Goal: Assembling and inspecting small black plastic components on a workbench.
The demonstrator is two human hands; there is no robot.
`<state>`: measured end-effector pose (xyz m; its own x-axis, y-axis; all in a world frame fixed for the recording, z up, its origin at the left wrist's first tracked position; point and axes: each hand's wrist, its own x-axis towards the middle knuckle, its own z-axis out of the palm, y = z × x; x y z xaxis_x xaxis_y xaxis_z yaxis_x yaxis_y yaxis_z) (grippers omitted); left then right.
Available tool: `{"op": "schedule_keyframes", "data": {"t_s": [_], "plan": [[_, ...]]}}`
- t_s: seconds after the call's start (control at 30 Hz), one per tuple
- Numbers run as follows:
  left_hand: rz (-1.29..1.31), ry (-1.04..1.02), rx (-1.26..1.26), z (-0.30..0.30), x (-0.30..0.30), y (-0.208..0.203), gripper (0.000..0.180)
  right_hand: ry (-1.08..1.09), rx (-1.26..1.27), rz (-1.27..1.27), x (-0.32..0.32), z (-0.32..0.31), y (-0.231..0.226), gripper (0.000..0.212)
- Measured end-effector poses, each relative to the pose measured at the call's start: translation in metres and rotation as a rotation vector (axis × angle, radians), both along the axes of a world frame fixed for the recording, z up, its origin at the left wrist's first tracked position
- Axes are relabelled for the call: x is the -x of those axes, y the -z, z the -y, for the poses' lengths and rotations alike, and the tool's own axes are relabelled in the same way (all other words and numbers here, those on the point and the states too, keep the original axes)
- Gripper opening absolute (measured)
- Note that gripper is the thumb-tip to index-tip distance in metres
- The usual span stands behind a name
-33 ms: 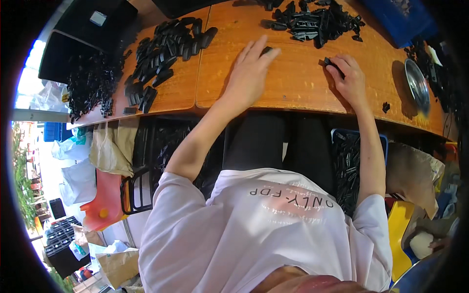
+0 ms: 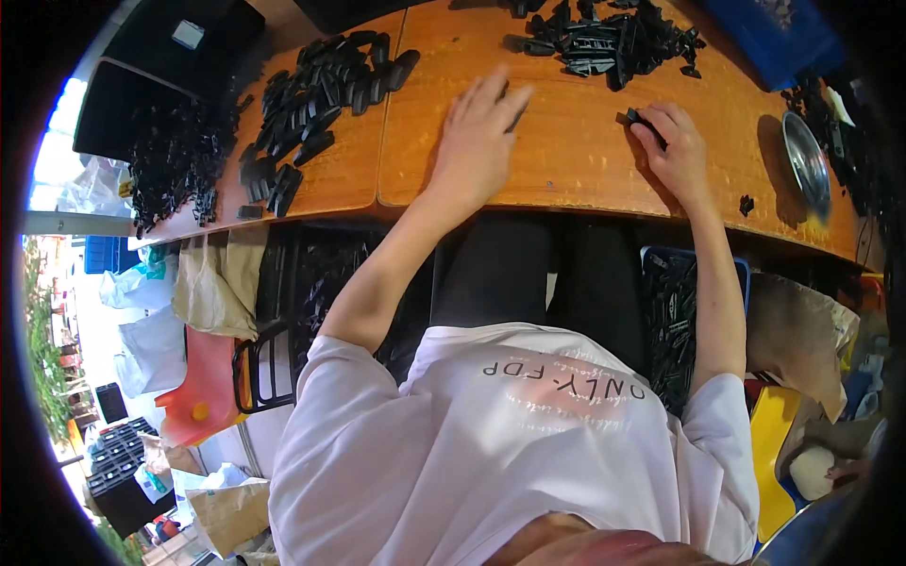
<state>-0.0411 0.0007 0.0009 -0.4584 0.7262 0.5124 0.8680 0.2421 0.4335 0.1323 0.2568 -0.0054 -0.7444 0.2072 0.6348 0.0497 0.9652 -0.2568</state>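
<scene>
My left hand [image 2: 475, 132] is over the middle of the wooden table, its fingers stretched forward and slightly blurred. Between its thumb and fingers shows a small black plastic part [image 2: 516, 117], mostly hidden. Further right, my right hand [image 2: 675, 151] is curled around another black plastic part [image 2: 651, 128], whose end sticks out past the fingertips. Beyond both hands lies a heap of black plastic parts [image 2: 604, 47]. Left of my left hand, longer black pieces [image 2: 321, 90] are spread in a loose group.
A heap of small black parts [image 2: 179, 151] lies at the far left beside black boxes [image 2: 179, 42]. At the right, a metal bowl [image 2: 805, 162] is tilted on the table [image 2: 557, 160]. A blue bin [image 2: 774, 42] stands at the back right. Below the table edge, a tray [image 2: 672, 321] holds more black parts.
My left hand has shifted slightly to the left, and the part in it now shows less of its top. My right hand has stayed in place.
</scene>
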Motion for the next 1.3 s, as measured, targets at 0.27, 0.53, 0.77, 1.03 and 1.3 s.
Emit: {"op": "schedule_keyframes", "data": {"t_s": [0.27, 0.53, 0.77, 1.03, 1.3], "plan": [[-0.001, -0.167, -0.024, 0.013, -0.008, -0.005, 0.033, -0.002, 0.006, 0.025, -0.001, 0.001, 0.0, 0.018], [0.009, 0.053, -0.024, 0.006, -0.027, -0.002, 0.02, -0.316, 0.242, 0.037, 0.005, 0.046, -0.014, 0.019], [0.173, 0.192, -0.1, 0.0, -0.02, 0.002, 0.017, -0.354, 0.209, 0.084, 0.006, 0.056, -0.017, 0.018], [0.118, 0.193, -0.086, -0.002, -0.018, -0.002, 0.013, -0.402, 0.088, -0.03, 0.033, 0.064, -0.004, 0.012], [-0.124, -0.245, 0.073, 0.08, 0.031, -0.008, 0.029, 0.186, -0.075, 0.033, 0.003, -0.062, -0.003, 0.026]]}}
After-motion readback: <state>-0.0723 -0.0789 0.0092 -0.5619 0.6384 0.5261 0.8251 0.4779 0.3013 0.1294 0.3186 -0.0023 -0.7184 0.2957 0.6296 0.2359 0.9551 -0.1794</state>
